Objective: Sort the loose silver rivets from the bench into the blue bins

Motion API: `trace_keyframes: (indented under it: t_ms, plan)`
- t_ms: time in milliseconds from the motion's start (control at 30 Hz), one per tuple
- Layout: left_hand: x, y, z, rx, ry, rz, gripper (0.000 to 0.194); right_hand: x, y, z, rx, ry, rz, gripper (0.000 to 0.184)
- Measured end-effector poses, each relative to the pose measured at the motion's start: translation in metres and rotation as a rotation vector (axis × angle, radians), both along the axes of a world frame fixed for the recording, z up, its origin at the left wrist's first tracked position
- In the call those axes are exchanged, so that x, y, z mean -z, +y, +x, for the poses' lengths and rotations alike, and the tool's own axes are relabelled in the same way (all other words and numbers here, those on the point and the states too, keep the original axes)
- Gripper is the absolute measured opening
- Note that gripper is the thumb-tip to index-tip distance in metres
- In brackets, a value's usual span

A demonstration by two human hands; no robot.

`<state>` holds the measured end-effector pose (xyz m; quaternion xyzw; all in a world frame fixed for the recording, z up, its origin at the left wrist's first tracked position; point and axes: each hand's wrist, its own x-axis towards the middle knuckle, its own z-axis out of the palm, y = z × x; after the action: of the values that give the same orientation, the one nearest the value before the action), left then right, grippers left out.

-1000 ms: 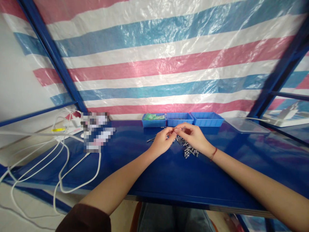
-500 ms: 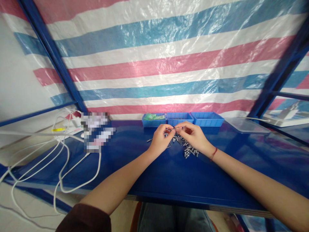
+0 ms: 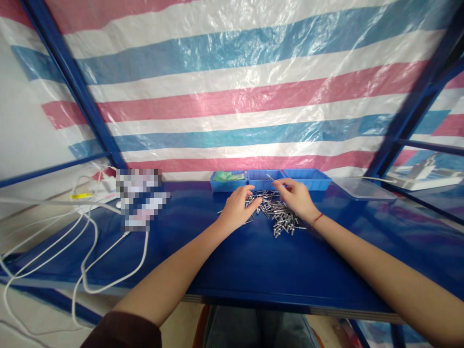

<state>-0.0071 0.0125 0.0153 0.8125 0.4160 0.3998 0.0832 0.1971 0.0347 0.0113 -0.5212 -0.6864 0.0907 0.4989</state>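
Note:
My right hand (image 3: pixel 295 197) pinches a slim metal fastener (image 3: pixel 269 177) between thumb and fingertips. The fastener points up and left, in front of the middle blue bin (image 3: pixel 264 184); its exact kind is too small to make out. Thumb and fingers apart, my left hand (image 3: pixel 237 207) hovers at the left side of the pile and holds nothing I can see. Below and between the hands lies a loose pile of silver metal fasteners (image 3: pixel 281 217) on the blue table (image 3: pixel 239 263). Part of the pile is hidden behind my hands.
The left bin (image 3: pixel 228 185) holds green packets, and the right bin (image 3: pixel 308 183) joins the row. A clear plastic lid (image 3: pixel 364 189) lies to the right. White cables (image 3: pixel 97 285) and a power strip (image 3: pixel 103 186) crowd the left end.
My hands have separated. The right hand has lifted a fastener away from the left fingertips toward the middle bin, and the left fingers have opened. The view has shifted slightly.

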Motion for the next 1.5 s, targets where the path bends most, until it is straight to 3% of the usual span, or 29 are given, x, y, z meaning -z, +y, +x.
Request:
trace_keyframes:
  t_ms: [67,167,333,467,567,867,967,1033,1167,1333,1500]
  plan:
    - [-0.011,0.002,-0.008,0.009,0.260,0.075,0.026,0.001,0.015,0.025,0.234,-0.093,0.072,0.041]
    - [-0.024,0.012,-0.027,-0.085,0.392,0.127,0.027,0.004,0.031,0.060,0.399,-0.232,0.128,0.040]
    - [-0.023,0.033,-0.058,-0.154,0.486,-0.073,0.028,0.012,0.037,0.076,0.543,-0.283,0.006,0.044]
    - [-0.025,0.032,-0.069,-0.141,0.620,-0.345,0.027,0.011,0.031,0.065,0.558,-0.233,-0.006,0.049]
    - [-0.031,0.024,-0.067,-0.149,0.720,-0.450,0.025,0.009,0.028,0.057,0.533,-0.239,0.014,0.044]
    - [-0.026,0.020,-0.059,-0.206,0.737,-0.443,0.020,0.007,0.012,0.025,0.249,-0.283,0.084,0.028]
    - [-0.024,0.024,-0.057,-0.129,0.588,-0.371,0.022,0.002,-0.001,0.004,0.083,-0.275,0.056,0.023]
    - [-0.022,0.024,-0.050,0.030,0.323,-0.329,0.021,0.000,-0.010,-0.011,-0.053,-0.215,0.038,0.023]
    - [-0.013,0.012,-0.017,0.320,-0.207,-0.517,0.023,-0.004,-0.025,-0.033,-0.300,0.023,-0.068,0.031]
    - [-0.002,-0.001,0.009,0.324,-0.482,-0.654,0.021,-0.008,-0.034,-0.038,-0.402,0.363,-0.208,0.034]
    - [0.003,0.003,0.006,0.311,-0.533,-0.674,0.021,-0.012,-0.036,-0.039,-0.423,0.450,-0.254,0.035]
